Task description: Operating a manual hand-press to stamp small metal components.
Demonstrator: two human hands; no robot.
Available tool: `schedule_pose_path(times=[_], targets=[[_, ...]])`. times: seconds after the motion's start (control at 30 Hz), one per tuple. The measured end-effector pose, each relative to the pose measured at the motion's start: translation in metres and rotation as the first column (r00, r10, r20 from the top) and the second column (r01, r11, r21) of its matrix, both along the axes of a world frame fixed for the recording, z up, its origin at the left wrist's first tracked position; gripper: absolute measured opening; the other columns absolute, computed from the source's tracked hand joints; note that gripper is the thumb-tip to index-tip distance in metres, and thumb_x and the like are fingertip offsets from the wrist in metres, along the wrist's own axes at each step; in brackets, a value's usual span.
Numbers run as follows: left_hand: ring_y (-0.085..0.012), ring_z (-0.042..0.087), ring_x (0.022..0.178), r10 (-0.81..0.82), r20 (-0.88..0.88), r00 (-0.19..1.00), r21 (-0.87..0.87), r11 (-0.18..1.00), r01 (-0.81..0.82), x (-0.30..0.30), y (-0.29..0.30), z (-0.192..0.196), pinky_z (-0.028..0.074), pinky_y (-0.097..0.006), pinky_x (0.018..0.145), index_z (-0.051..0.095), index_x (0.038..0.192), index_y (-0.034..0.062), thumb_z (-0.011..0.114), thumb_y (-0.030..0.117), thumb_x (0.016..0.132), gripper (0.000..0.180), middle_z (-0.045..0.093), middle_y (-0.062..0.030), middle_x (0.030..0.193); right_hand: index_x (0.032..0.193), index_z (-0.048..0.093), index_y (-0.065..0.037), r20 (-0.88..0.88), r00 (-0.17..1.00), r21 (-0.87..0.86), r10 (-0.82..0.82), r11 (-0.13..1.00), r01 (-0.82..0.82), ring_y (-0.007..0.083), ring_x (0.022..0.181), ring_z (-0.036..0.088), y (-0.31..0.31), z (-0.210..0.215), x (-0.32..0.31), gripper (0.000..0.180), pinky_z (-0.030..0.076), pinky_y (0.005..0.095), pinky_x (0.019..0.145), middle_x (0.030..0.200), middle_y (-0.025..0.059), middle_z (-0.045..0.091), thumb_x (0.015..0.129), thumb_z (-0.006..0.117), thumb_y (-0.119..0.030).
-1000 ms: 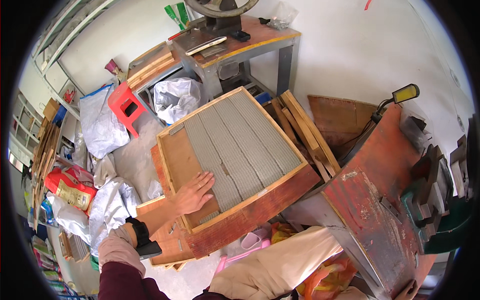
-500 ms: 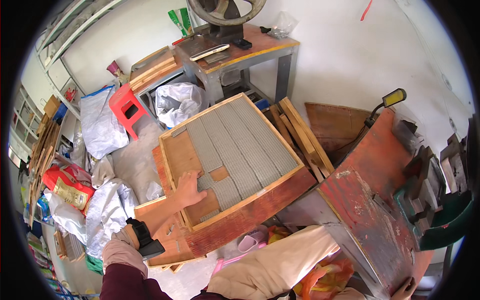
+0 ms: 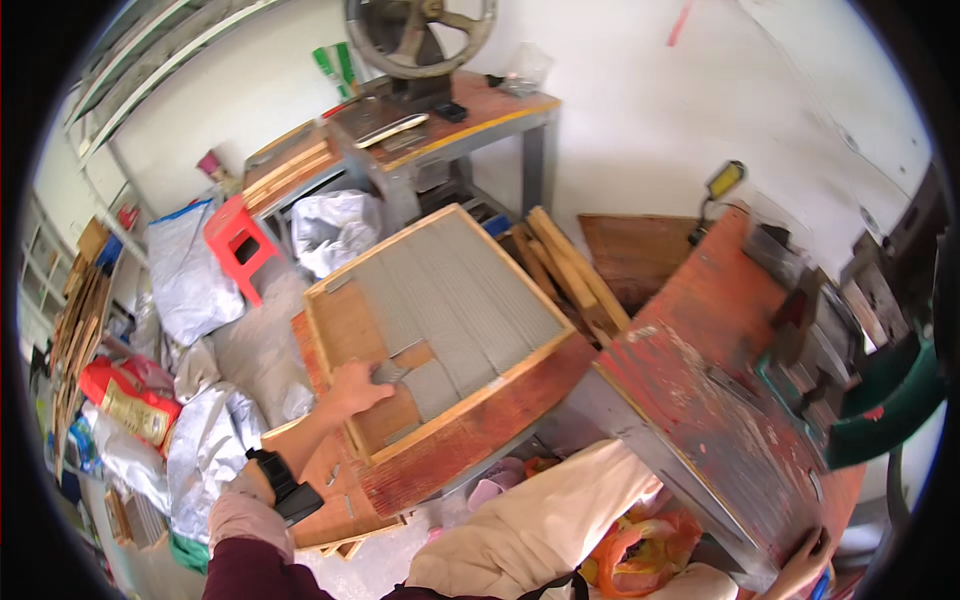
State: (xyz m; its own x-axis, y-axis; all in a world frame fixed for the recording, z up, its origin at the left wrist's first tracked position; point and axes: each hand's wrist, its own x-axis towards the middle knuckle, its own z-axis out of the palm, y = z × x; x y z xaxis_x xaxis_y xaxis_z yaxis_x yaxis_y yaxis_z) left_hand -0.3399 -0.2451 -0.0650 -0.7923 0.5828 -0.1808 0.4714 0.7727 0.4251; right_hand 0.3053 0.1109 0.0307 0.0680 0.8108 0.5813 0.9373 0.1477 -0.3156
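Note:
A shallow wood-framed tray (image 3: pixel 520 362) lies tilted on a red board in front of me. Long grey ribbed strips (image 3: pixel 455 290), apparently metal, fill most of it side by side; bare brown wood shows along its left side. My left hand (image 3: pixel 358 392) reaches over the tray's near left edge. Its thumb and fingers close about a short grey ribbed piece (image 3: pixel 388 373) beside the strips. At the lower right, my right hand (image 3: pixel 800 565) is at the near edge of the red workbench (image 3: pixel 720 420); blur and the picture's rim hide its grip.
A heavy machine with a spoked handwheel (image 3: pixel 420 35) stands on a table at the back. Wooden bars (image 3: pixel 575 270) lean behind the tray. A red stool (image 3: pixel 240 245) and white sacks (image 3: pixel 215 440) are at left. A green curved metal part (image 3: pixel 880 405) juts in at right.
The view has shifted, so the tray and benches appear further left. My right hand now shows more at the lower right. My left hand remains at the short grey piece.

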Motion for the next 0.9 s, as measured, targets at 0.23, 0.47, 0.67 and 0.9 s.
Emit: schedule_pose_path(times=[0.23, 0.47, 0.67, 0.9], targets=[[-0.0150, 0.059, 0.084, 0.006, 0.544, 0.839, 0.348, 0.908, -0.232, 0.041, 0.037, 0.067, 0.047, -0.029, 0.073, 0.059, 0.110, -0.0078, 0.068, 0.020, 0.071, 0.049, 0.063, -0.0087, 0.092, 0.090, 0.064, 0.002, -0.042, 0.999, 0.118, -0.031, 0.992, 0.035, 0.0341, 0.086, 0.057, -0.004, -0.007, -0.007, 0.019, 0.044, 0.0408, 0.080, 0.090, 0.0177, 0.062, 0.086, 0.060, -0.017], [-0.0170, 0.061, 0.089, -0.715, 0.466, 0.521, 0.633, 0.681, 0.369, 0.151, 0.180, 0.151, 0.051, -0.032, 0.078, 0.056, 0.114, -0.0056, 0.075, 0.016, 0.070, 0.052, 0.061, -0.0089, 0.096, 0.095, 0.063, -0.002, -0.389, 0.914, 0.020, 0.111, 0.994, -0.112, 0.0312, 0.090, 0.057, -0.032, 0.027, -0.060, 0.017, 0.044, 0.0393, 0.080, 0.092, 0.0137, 0.062, 0.081, 0.065, -0.010], [-0.0337, 0.057, 0.099, -0.940, -0.304, 0.154, 0.354, 0.039, 0.934, 0.275, 0.299, 0.166, 0.047, -0.037, 0.087, 0.057, 0.108, -0.0065, 0.075, 0.024, 0.065, 0.056, 0.058, -0.0205, 0.104, 0.128, 0.044, -0.002, -0.227, 0.697, -0.096, 0.680, 0.697, -0.711, 0.0383, 0.118, 0.045, -0.061, 0.059, -0.139, 0.061, 0.039, 0.0419, 0.099, 0.125, 0.0209, 0.049, 0.074, 0.071, -0.008], [-0.0363, 0.049, 0.107, -0.983, -0.183, -0.006, 0.076, -0.020, 0.997, 0.299, 0.335, 0.158, 0.041, -0.040, 0.096, 0.050, 0.116, -0.0087, 0.071, 0.021, 0.070, 0.059, 0.050, -0.0223, 0.113, 0.138, 0.033, -0.002, -0.346, 0.697, -0.318, 0.628, 0.621, -0.717, 0.0384, 0.117, 0.044, -0.032, 0.050, -0.140, 0.065, 0.036, 0.0417, 0.100, 0.121, 0.0227, 0.048, 0.080, 0.062, -0.004]])
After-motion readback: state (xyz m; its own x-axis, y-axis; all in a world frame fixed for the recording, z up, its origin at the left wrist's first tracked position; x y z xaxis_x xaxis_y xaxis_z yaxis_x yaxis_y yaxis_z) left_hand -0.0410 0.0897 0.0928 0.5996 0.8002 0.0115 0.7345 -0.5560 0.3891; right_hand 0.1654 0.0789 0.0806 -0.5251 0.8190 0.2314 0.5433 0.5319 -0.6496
